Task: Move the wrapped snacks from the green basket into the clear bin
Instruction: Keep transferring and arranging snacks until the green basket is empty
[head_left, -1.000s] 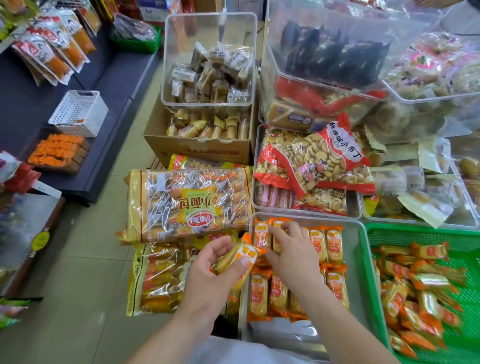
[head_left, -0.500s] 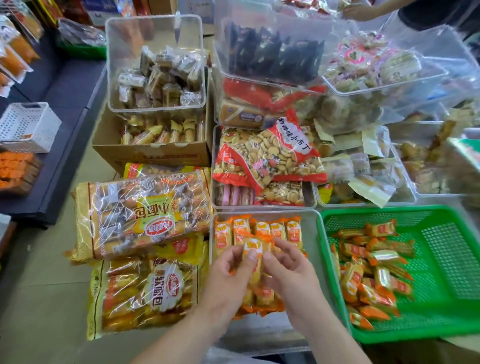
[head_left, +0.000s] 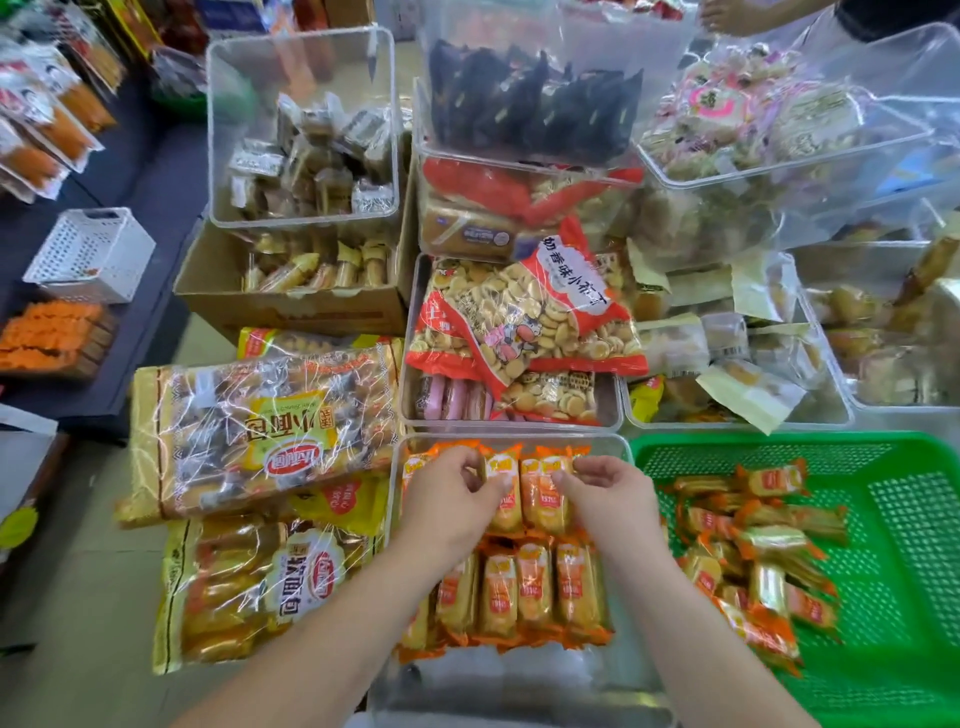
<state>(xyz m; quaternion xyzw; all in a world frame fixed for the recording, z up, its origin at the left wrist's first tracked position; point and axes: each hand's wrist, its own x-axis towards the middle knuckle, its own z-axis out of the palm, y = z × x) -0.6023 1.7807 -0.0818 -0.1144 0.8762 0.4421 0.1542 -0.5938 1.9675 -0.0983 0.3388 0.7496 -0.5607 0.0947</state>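
Note:
The clear bin (head_left: 519, 686) sits at the bottom centre and holds two rows of orange-and-yellow wrapped snacks (head_left: 535, 592). To its right, the green basket (head_left: 914, 519) holds several more of the same snacks (head_left: 753, 551) in a loose pile on its left side. Both hands are over the bin's back row. My left hand (head_left: 447, 499) pinches the top of one upright snack (head_left: 503, 499) between thumb and curled fingers. My right hand (head_left: 605, 493) curls its fingers over the top of the neighbouring snack (head_left: 543, 499), thumb on its front.
Large bags of small breads (head_left: 260, 436) lie stacked left of the bin. Behind it stand clear bins of biscuits (head_left: 519, 332) and other sweets, and a cardboard box (head_left: 291, 306). A white basket (head_left: 88, 254) sits on a dark shelf at far left. Another person's hand (head_left: 737, 15) shows at top right.
Both hands carried the snack from the bin's near left side forward to its back row, where it now stands upright. The view shifted right, so more of the green basket shows.

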